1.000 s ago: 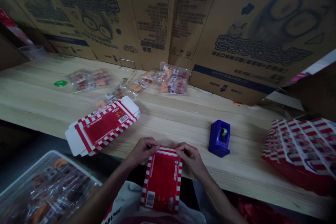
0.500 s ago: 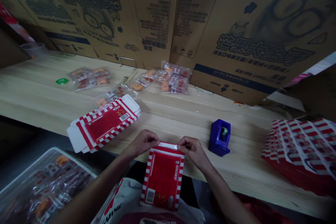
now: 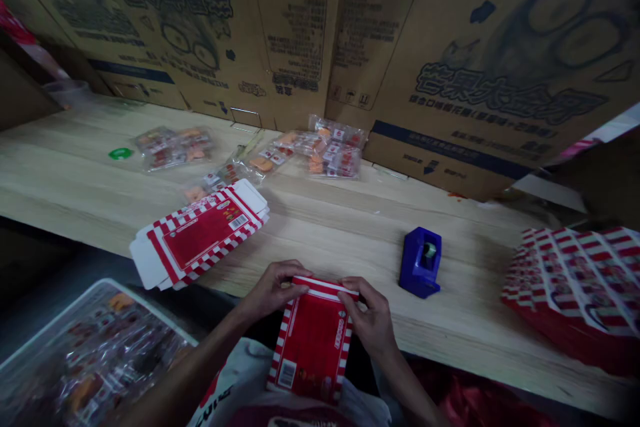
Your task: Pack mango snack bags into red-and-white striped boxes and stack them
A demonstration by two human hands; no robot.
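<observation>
Red carton (image 3: 313, 340), fingers (image 3: 300, 289) at far end; tub (image 3: 107, 281), packets (image 3: 100, 360) inside

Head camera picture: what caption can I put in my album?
Left hand and right hand grip a red box by a wooden table.

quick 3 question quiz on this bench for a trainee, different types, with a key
1. True or false: the blue tape dispenser stands to the right of the stacked cartons with white flaps.
2. The small round object toward the left of the table is: a) blue b) green c) white
3. What do the left hand and right hand hold?

Key: 1. True. 2. b. 3. A red box with white-striped edges, gripped near its top end.
</observation>
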